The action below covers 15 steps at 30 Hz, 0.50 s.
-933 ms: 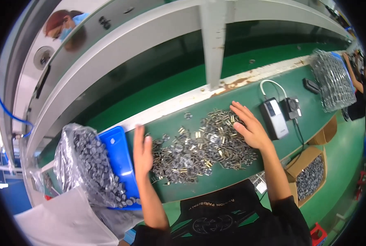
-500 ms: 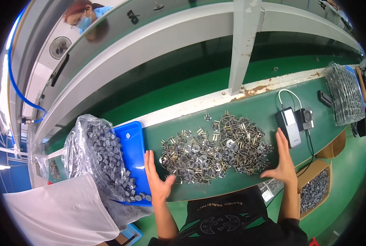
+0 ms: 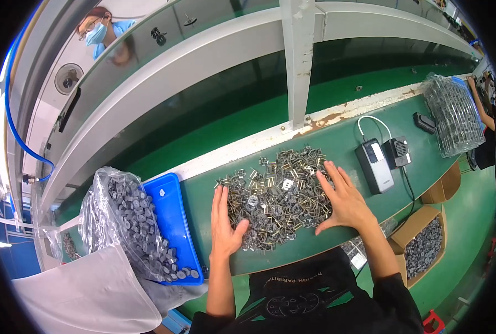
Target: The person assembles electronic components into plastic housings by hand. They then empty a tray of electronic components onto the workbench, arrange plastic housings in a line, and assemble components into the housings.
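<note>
A heap of small metal parts with brass-coloured pins lies on the green worktop. My left hand is open against the heap's left side, palm inward, fingers pointing away from me. At the right side my right hand is open too, its fingers spread and the tips touching the outer parts. Neither hand grips anything. Some parts at the edges are hidden behind my fingers.
To the left, a clear bag of grey round parts spills into a blue tray. Right of the heap are a power bank with a cable and a black device. A white post stands behind. A cardboard box sits lower right.
Both hands have moved inward, the right one farther, and now touch the heap. The pile is pressed into a narrower, more compact shape. The whole view has shifted slightly.
</note>
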{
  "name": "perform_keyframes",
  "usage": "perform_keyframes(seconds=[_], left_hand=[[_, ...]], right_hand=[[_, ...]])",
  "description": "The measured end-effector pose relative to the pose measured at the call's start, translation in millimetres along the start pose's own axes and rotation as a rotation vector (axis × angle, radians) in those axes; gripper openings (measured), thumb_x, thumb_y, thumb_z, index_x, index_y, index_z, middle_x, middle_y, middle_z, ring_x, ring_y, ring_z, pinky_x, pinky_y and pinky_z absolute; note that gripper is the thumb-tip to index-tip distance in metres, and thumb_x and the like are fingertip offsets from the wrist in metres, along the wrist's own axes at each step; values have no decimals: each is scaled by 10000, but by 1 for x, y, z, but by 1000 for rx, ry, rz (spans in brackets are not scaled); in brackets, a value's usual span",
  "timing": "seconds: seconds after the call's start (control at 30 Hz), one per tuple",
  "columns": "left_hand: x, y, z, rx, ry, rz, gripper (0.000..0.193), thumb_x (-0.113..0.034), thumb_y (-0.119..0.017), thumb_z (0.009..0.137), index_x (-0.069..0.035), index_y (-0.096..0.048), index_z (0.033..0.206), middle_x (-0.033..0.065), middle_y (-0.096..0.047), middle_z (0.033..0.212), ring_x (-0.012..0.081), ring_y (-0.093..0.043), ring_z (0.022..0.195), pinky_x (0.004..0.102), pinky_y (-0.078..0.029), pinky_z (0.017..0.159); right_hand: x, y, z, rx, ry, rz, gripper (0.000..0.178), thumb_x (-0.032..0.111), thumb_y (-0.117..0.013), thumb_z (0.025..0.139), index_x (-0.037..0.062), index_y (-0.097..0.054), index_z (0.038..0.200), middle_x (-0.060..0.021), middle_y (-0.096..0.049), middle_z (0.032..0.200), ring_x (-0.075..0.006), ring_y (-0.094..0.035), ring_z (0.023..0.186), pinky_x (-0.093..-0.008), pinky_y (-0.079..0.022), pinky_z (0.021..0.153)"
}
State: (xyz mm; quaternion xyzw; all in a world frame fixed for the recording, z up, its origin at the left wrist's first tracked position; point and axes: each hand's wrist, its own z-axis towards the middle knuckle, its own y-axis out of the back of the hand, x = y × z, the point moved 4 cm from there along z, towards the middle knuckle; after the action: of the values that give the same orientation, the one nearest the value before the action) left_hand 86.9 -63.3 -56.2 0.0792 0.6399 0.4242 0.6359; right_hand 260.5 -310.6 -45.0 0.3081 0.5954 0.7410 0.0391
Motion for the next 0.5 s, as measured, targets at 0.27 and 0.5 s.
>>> perform_keyframes(seconds=[0.27, 0.5], left_hand=[[23, 21, 28, -105, 185, 108, 579, -298, -469, 952, -23, -347, 1445, 183, -309, 1510, 327, -244, 1420, 412, -182, 1156], [13, -1, 75, 190, 55, -152, 501, -262, -531, 938, -18, -467, 1371, 184, -419, 1450, 294, -334, 1387, 372, -226, 1144]], right_hand=[[-17, -2, 47, -112, -196, 511, 817, 564, -474, 905, 62, -221, 1498, -240, -210, 1533, -377, -200, 1425, -446, -152, 1163], [-21, 11, 65, -106, -5, 293, 664, 448, -522, 927, 23, -379, 1417, -220, -322, 1482, -349, -257, 1407, -415, -193, 1157]])
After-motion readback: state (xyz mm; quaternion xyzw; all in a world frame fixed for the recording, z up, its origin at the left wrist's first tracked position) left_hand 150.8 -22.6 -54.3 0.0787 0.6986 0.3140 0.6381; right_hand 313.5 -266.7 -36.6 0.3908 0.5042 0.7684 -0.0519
